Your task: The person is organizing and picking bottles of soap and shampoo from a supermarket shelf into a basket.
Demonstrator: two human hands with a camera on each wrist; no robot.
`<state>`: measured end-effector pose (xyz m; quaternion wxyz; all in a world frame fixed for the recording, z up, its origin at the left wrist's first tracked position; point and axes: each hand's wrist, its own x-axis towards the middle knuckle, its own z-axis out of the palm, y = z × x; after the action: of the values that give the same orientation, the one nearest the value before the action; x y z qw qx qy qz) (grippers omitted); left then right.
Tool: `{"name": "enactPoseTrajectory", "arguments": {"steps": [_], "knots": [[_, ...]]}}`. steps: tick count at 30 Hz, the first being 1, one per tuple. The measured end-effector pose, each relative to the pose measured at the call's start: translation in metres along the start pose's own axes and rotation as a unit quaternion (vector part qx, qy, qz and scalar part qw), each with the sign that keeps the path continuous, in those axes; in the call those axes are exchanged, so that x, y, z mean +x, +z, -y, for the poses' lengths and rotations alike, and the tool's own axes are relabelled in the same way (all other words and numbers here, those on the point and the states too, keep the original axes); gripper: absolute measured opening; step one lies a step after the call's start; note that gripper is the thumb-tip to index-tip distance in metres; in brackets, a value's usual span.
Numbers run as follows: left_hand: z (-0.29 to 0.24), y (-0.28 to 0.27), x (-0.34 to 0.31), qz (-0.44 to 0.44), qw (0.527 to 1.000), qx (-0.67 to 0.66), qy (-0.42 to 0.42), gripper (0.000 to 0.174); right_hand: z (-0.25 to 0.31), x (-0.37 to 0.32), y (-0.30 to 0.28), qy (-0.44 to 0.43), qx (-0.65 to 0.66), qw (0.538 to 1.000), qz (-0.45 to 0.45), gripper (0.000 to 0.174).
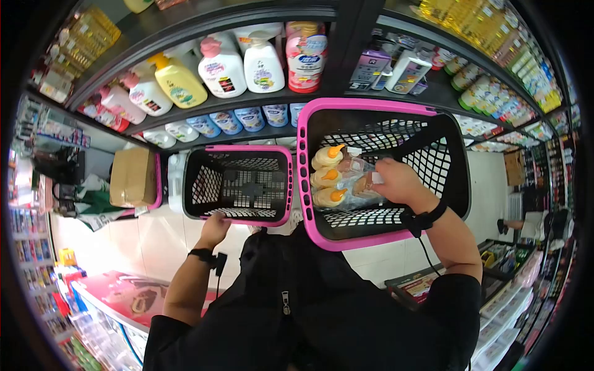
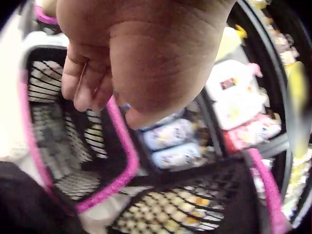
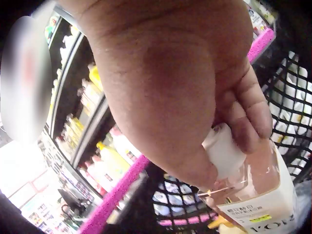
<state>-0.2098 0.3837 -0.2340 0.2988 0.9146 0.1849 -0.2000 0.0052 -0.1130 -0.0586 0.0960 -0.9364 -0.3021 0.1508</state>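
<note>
Evidently the step in hand was the handling of a pink bottle point(image 3: 263, 178) inside the right basket point(image 1: 371, 105). The right hand point(image 1: 399, 182) grasped it by the white cap point(image 3: 225, 152), between thumb and fingers. Whether the bottle was being set down or taken up could not be told. In my judgement the next move called for a firm pinch on that smooth cap and a clear path past the neighbours — three cream bottles point(image 1: 326, 178) with orange pumps, lying side by side at the basket's left end.

The left hand point(image 1: 215, 230) was at the near rim of the left basket point(image 1: 247, 149), fingers loosely bent and grasping nothing; contact with the rim could not be confirmed.

As to markings: the bottle's white label point(image 3: 263, 214) bore two lines of small Chinese characters, a yellow strip and large Latin letters — an O was legible, the rest partly cut off. On the far shelf, a red-and-white bottle point(image 1: 306, 57) carried white characters on a blue patch, too small to read reliably. To its right, a purple box point(image 1: 370, 67) showed what looked like an R.
</note>
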Motion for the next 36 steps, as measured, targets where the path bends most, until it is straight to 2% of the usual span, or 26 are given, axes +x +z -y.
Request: {"name": "enactPoseTrajectory", "arguments": {"steps": [1, 3, 4, 5, 6, 8, 10, 12, 14, 15, 17, 19, 20, 24, 31, 32, 33, 36], "knots": [[0.067, 0.037, -0.011, -0.021, 0.997, 0.017, -0.067, 0.049, -0.010, 0.004, 0.017, -0.016, -0.004, 1.000, 0.015, 0.034], [0.160, 0.086, -0.062, -0.008, 0.987, 0.061, -0.150, 0.051, -0.025, 0.010, 0.049, -0.046, -0.011, 0.998, 0.042, 0.034], [0.268, 0.146, -0.070, 0.141, 0.956, 0.189, -0.172, 0.050, -0.024, 0.012, 0.056, -0.040, -0.024, 0.996, 0.081, 0.034], [0.212, 0.123, -0.115, 0.106, 0.935, 0.093, -0.325, 0.046, -0.028, 0.018, 0.066, -0.044, -0.032, 0.993, 0.102, 0.034], [0.238, 0.145, -0.136, 0.155, 0.911, 0.044, -0.380, 0.045, -0.032, 0.023, 0.078, -0.047, -0.041, 0.990, 0.124, 0.033], [0.272, 0.187, -0.171, 0.208, 0.951, 0.147, -0.177, 0.043, -0.054, 0.035, 0.113, -0.058, -0.048, 0.987, 0.145, 0.034], [0.208, 0.171, -0.181, 0.187, 0.963, -0.027, -0.191, 0.041, -0.057, 0.046, 0.125, -0.074, -0.058, 0.983, 0.157, 0.034], [0.156, 0.154, -0.182, 0.165, 0.967, -0.060, -0.186, 0.040, -0.057, 0.053, 0.130, -0.075, -0.069, 0.979, 0.175, 0.035], [0.098, 0.125, -0.172, 0.132, 0.952, -0.112, -0.253, 0.037, -0.051, 0.059, 0.132, -0.063, -0.081, 0.975, 0.199, 0.037], [0.092, 0.120, -0.164, 0.142, 0.941, -0.140, -0.272, 0.031, -0.050, 0.061, 0.135, -0.058, -0.091, 0.974, 0.200, 0.033], [0.113, 0.143, -0.157, 0.039, 0.906, -0.263, -0.328, 0.033, -0.047, 0.066, 0.144, -0.051, -0.111, 0.972, 0.201, 0.025], [0.126, 0.140, -0.144, 0.045, 0.903, -0.267, -0.334, 0.042, -0.036, 0.068, 0.135, -0.049, -0.104, 0.970, 0.213, 0.024], [0.123, 0.133, -0.140, 0.020, 0.909, -0.263, -0.323, 0.044, -0.033, 0.068, 0.132, -0.047, -0.100, 0.969, 0.220, 0.024], [0.113, 0.109, -0.134, -0.001, 0.902, -0.261, -0.345, 0.043, -0.057, 0.074, 0.175, -0.028, -0.112, 0.977, 0.177, 0.027], [0.127, 0.114, -0.157, 0.049, 0.915, -0.197, -0.349, 0.043, -0.066, 0.083, 0.205, -0.016, -0.088, 0.984, 0.152, 0.028], [0.131, 0.112, -0.156, 0.111, 0.913, -0.175, -0.351, 0.039, -0.068, 0.083, 0.211, -0.009, -0.081, 0.987, 0.139, 0.027], [0.130, 0.118, -0.162, 0.052, 0.911, -0.203, -0.355, 0.044, -0.070, 0.081, 0.216, -0.011, -0.084, 0.987, 0.135, 0.031], [0.135, 0.116, -0.164, 0.069, 0.910, -0.202, -0.355, 0.043, -0.069, 0.083, 0.219, -0.012, -0.068, 0.990, 0.124, 0.044]]}}
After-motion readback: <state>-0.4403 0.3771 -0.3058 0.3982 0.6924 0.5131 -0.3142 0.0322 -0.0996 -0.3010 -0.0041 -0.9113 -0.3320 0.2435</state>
